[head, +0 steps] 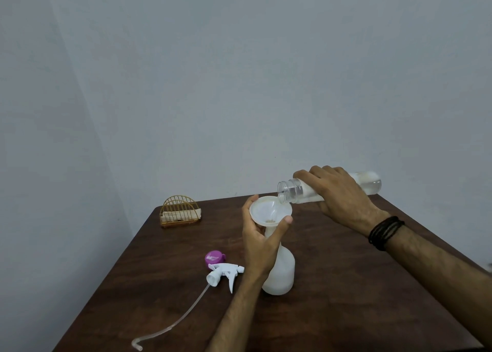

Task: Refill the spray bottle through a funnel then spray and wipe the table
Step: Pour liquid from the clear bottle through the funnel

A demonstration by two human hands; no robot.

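Dark wooden bench (332,285) | spray bottle (282,274) upright mid-bench | left hand (262,241) grip closed round funnel (270,211) | right hand (343,197) grip clasps clear bottle (295,190) | keep your pour slow, mouth over funnel.

Soft, even, dimmish indoor light, source not visible. Faint diffuse shadows on the wall (239,85). Mild sheen on the table (346,285) near its right edge. Overall soft focus; wide-angle stretch toward frame edges.

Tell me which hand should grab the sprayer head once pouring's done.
Left, likely. The left hand steadying the funnel is right beside the sprayer head; the right hand holds the clear bottle, farther away.
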